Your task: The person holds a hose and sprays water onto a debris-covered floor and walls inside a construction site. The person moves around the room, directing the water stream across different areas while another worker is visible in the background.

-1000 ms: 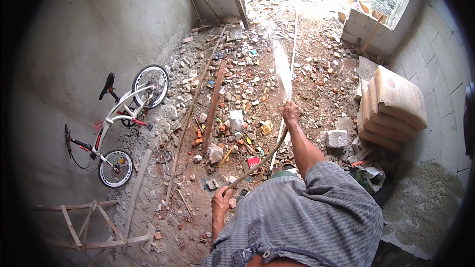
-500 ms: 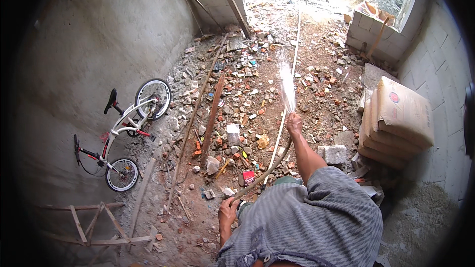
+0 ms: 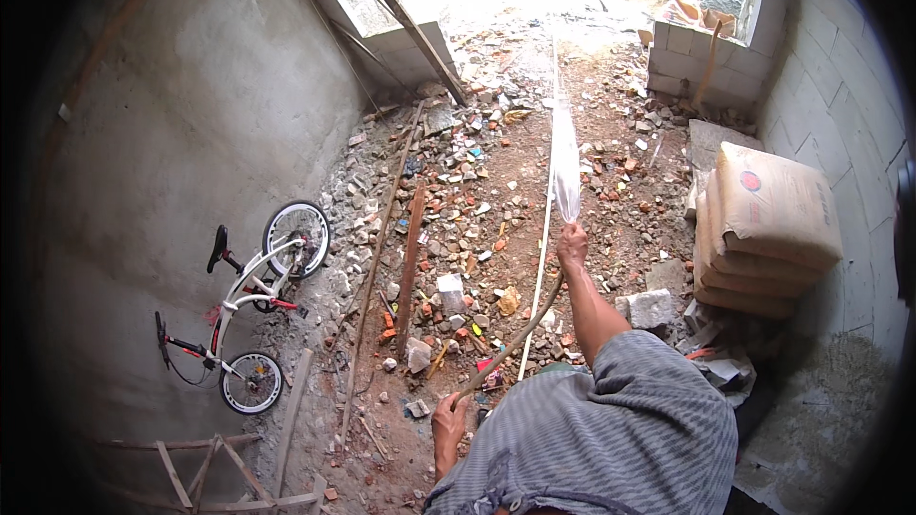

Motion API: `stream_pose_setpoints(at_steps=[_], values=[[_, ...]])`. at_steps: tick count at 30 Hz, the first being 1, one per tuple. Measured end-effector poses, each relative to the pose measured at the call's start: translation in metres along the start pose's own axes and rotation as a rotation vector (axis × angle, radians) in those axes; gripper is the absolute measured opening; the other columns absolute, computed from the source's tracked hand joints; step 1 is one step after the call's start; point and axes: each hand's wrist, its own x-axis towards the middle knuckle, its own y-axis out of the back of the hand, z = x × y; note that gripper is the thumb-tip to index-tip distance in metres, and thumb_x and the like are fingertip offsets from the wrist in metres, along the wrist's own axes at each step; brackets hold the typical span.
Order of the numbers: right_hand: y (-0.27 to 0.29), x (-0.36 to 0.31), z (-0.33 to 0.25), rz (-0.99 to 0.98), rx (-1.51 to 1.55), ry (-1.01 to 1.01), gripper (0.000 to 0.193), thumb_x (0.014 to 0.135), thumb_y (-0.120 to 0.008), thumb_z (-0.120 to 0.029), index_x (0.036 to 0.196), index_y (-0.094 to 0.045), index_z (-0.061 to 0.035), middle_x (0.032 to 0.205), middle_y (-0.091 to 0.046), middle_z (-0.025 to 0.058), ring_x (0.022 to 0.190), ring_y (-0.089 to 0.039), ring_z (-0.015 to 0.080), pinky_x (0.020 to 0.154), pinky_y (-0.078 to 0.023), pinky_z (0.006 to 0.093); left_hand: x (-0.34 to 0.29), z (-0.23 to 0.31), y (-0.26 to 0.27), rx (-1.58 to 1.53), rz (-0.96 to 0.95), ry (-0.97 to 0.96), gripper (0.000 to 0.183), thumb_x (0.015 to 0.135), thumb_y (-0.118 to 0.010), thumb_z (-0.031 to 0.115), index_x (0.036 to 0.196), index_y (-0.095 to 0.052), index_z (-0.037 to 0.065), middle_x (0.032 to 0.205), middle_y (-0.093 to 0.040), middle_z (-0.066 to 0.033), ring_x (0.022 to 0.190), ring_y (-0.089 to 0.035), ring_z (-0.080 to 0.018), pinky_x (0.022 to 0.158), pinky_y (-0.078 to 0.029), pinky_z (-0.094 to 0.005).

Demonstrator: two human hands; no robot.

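A brownish garden hose (image 3: 515, 341) runs in a slack curve between my two hands. My right hand (image 3: 572, 246) is closed round its far end, arm stretched forward. From there a fan of water (image 3: 566, 162) sprays away from me over the rubble-strewn ground (image 3: 520, 195). My left hand (image 3: 448, 424) grips the hose lower down, close to my left side. The hose's mouth is hidden behind my right fingers. A long thin white pipe or line (image 3: 542, 267) lies on the ground just left of the spray.
A white bicycle (image 3: 234, 300) leans by the left wall. Stacked paper sacks (image 3: 773, 219) stand at right, near a concrete block (image 3: 649, 308). Wooden planks (image 3: 412, 262) lie across rubble at left, and a wooden frame (image 3: 205, 472) at lower left. Low block walls (image 3: 711, 67) flank the bright opening.
My view has tilted, so the surroundings sit lower in the picture. The water now shoots farther and straighter ahead. Both hands keep their hold on the hose.
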Motion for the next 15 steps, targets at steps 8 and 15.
stream_pose_setpoints(at_steps=[8,15], values=[[0.02,0.012,0.012,0.091,0.055,-0.116,0.034,0.089,-0.037,-0.028,0.087,-0.059,-0.0024,0.081,-0.062,0.022,0.075,-0.061,0.036,0.065,-0.047,0.0432,0.002,0.018,-0.007,-0.007,-0.019,-0.031,0.035,0.08,-0.063,0.031,0.101,-0.061,0.003,0.09,-0.06,-0.0143,0.084,-0.059,-0.0264,0.073,-0.045,-0.0335],[0.026,0.009,0.043,0.256,0.004,-0.115,0.038,0.088,-0.036,-0.031,0.086,-0.058,-0.0001,0.081,-0.061,0.0241,0.077,-0.06,0.0384,0.068,-0.046,0.0452,-0.005,0.021,-0.005,-0.018,-0.023,-0.053,0.036,0.08,-0.063,0.03,0.1,-0.061,0.0,0.091,-0.061,-0.0146,0.083,-0.058,-0.0259,0.074,-0.044,-0.0333]])
